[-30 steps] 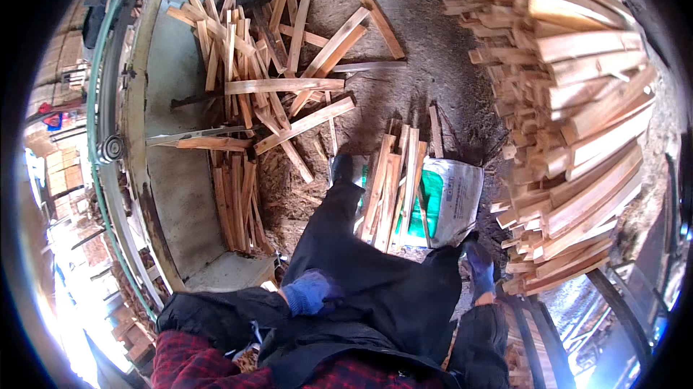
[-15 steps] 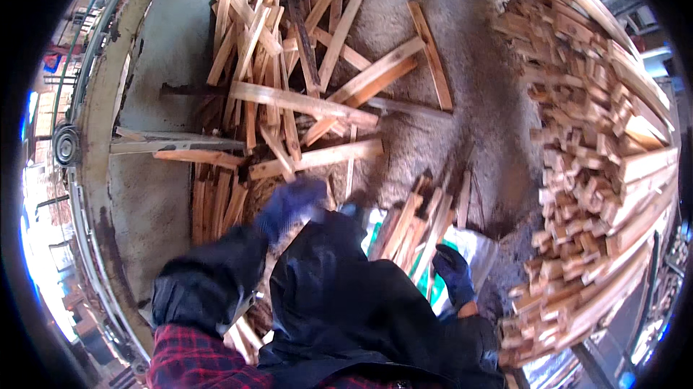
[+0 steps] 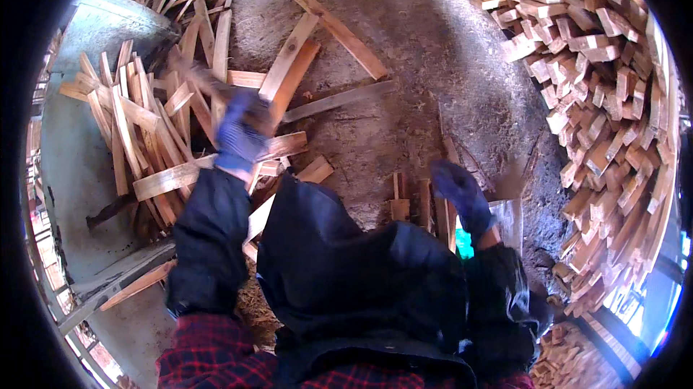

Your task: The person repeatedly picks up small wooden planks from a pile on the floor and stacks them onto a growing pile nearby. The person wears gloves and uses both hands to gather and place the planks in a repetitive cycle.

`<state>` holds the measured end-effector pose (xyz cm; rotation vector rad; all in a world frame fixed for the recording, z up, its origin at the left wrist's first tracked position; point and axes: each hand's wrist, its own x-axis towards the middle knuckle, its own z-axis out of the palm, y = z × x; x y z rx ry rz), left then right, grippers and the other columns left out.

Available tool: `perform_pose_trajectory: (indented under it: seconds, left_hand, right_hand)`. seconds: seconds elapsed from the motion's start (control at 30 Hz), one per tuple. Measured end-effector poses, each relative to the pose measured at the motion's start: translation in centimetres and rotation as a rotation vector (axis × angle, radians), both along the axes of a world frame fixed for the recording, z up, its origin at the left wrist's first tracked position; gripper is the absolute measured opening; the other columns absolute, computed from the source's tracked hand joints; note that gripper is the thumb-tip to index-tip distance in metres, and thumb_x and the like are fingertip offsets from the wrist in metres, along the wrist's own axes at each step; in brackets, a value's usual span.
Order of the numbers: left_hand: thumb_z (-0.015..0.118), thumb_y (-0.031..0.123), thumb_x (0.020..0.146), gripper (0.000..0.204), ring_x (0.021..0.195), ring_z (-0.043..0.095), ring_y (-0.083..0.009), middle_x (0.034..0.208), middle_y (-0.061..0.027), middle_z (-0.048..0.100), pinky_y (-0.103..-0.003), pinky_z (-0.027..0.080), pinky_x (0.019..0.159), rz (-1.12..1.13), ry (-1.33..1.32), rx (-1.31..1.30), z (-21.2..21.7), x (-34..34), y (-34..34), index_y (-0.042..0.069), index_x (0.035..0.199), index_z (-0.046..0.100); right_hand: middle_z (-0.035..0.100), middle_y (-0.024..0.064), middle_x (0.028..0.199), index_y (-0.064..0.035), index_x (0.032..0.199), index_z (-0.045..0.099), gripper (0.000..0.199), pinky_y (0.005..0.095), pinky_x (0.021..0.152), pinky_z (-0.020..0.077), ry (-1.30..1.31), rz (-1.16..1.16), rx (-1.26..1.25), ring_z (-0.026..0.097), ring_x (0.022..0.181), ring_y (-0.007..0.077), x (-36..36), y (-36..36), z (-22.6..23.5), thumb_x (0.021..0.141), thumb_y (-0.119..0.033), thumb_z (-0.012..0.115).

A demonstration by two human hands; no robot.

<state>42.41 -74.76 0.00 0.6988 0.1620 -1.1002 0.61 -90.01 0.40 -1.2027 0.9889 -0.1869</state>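
My left hand (image 3: 242,132), in a blue glove and blurred by motion, reaches over the loose heap of wooden strips at the left. Its fingers are closed round a dark wooden strip (image 3: 198,75), smeared too, that points up and left. Under that wrist lies a pale board (image 3: 172,179) across the heap. My right hand (image 3: 462,194), gloved in dark blue, hovers beside a few short wooden pieces (image 3: 424,205) in front of my lap. Its fingers look loosely stretched, and nothing shows in them. A dark apron (image 3: 361,281) covers my lap.
A tall stack of cut wooden sticks (image 3: 599,100) rises along the right side. Two boards, one a reddish plank (image 3: 339,31), lie on the dusty floor (image 3: 411,35) ahead. A pale metal panel (image 3: 79,194) with a rail (image 3: 119,281) borders the left.
My left hand has moved forward from beside my knee onto the heap and now holds a strip. My right hand has risen slightly. The view has turned, shifting the heap left.
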Motion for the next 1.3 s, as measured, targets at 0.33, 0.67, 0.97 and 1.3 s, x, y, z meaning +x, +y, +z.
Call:
perform_pose_trajectory:
  seconds: [0.33, 0.67, 0.97, 1.3]
  left_hand:
    - [0.064, 0.030, 0.091, 0.030, 0.082, 0.060, -0.0136, 0.094, -0.0055, 0.065, -0.030, 0.049, 0.072, -0.901, -0.667, 0.035, 6.3, -19.1, -3.2, 0.004, 0.105, 0.065]
    - [0.062, 0.033, 0.093, 0.034, 0.091, 0.060, -0.0149, 0.101, -0.0073, 0.065, -0.031, 0.050, 0.082, -1.072, -0.903, 0.056, 1.6, -25.0, -1.9, 0.005, 0.113, 0.063]
    - [0.066, 0.028, 0.088, 0.044, 0.112, 0.058, -0.0331, 0.123, -0.0171, 0.059, -0.038, 0.046, 0.099, -0.496, -1.680, -0.041, 1.3, -10.6, -1.5, 0.006, 0.124, 0.058]
    - [0.078, 0.055, 0.058, 0.102, 0.131, 0.036, -0.0390, 0.137, -0.0186, 0.043, -0.063, 0.008, 0.110, -1.095, -2.068, 1.550, -5.6, 8.6, 16.0, 0.022, 0.144, 0.035]
  right_hand:
    - [0.064, 0.0097, 0.107, -0.0036, 0.122, 0.056, 0.039, 0.0375, 0.085, 0.0518, -0.373, -0.021, -0.235, 0.061, 0.102, 0.0211, 13.4, -6.3, 9.5, 0.094, -0.030, 0.060]
    - [0.068, 0.0172, 0.104, 0.0016, 0.119, 0.059, 0.044, 0.0417, 0.075, 0.0556, -0.342, -0.053, -0.006, 0.068, 0.088, 0.0298, 6.4, -4.9, 2.3, 0.086, -0.027, 0.068]
    - [0.067, 0.0107, 0.092, 0.0002, 0.104, 0.065, 0.034, 0.0343, 0.077, 0.0518, 0.300, 0.036, -0.369, 0.065, 0.088, 0.0228, -4.3, 2.2, -2.6, 0.088, -0.029, 0.066]
    - [0.065, 0.0161, 0.103, -0.0017, 0.113, 0.062, 0.046, 0.0374, 0.085, 0.0495, 0.411, 0.145, -0.477, 0.062, 0.099, 0.0276, -1.8, 2.0, -2.2, 0.086, -0.039, 0.064]
